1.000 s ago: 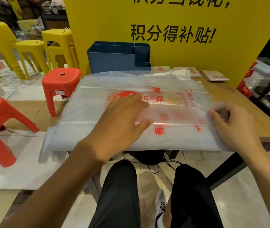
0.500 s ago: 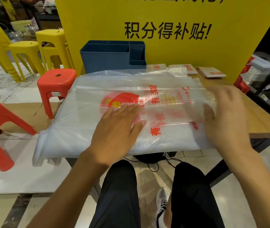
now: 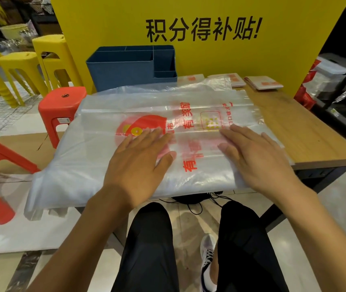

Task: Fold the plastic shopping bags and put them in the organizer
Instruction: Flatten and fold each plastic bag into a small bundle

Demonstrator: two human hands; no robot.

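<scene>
A large clear plastic shopping bag (image 3: 96, 144) with red print lies flat across the wooden table (image 3: 306, 135), its near part folded over itself. My left hand (image 3: 140, 161) rests palm down on the bag's middle, fingers spread. My right hand (image 3: 256, 159) lies flat on the bag's right part, fingers together and pointing left. Neither hand grips the plastic. A blue organizer (image 3: 125, 70) with several compartments stands at the table's back, beyond the bag. Three small folded bags (image 3: 264, 83) lie at the back right.
A yellow sign board (image 3: 210, 49) rises behind the table. Red stools (image 3: 62, 106) and yellow stools (image 3: 20, 66) stand on the floor to the left. The bag's left end hangs over the table edge. My legs are under the table's front edge.
My right hand let go of the bag's right end, swept leftward and now lies flat on the plastic. My left hand slid slightly toward me, still pressing the bag.
</scene>
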